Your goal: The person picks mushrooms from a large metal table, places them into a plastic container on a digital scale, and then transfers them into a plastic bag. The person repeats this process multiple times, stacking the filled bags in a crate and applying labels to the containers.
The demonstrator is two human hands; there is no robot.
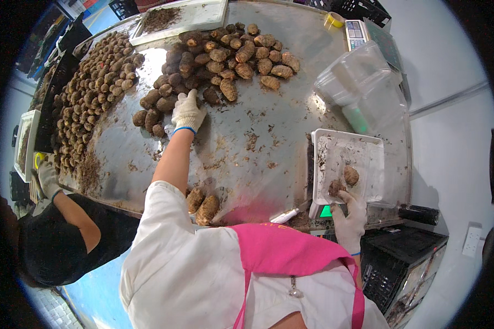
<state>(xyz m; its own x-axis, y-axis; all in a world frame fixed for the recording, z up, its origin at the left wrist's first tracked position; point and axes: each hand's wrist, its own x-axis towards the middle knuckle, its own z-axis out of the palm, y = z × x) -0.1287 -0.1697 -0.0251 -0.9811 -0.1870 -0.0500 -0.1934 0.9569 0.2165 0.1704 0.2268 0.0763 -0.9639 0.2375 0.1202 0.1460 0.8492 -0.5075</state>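
My left hand (189, 111), in a white knit glove, reaches into the near edge of a pile of brown taro corms (215, 67) on the metal table. Its fingertips touch the corms, but whether they grip one is hidden. My right hand (349, 217), also gloved, is at the near side of a clear plastic tub (370, 158) set in a white tray on a scale (326, 211) with a green-lit display. Its thumb and forefinger are apart, the forefinger against a dark corm (336, 187). Another corm (351, 175) lies beside it in the tub.
Two larger corms (207, 209) and a white marker (285, 216) lie at the near edge. Clear tubs (356, 74), a second scale (355, 35) and yellow tape (334, 19) stand at right. A co-worker's gloved hand (48, 179) is left, beside a heap of smaller corms (92, 88).
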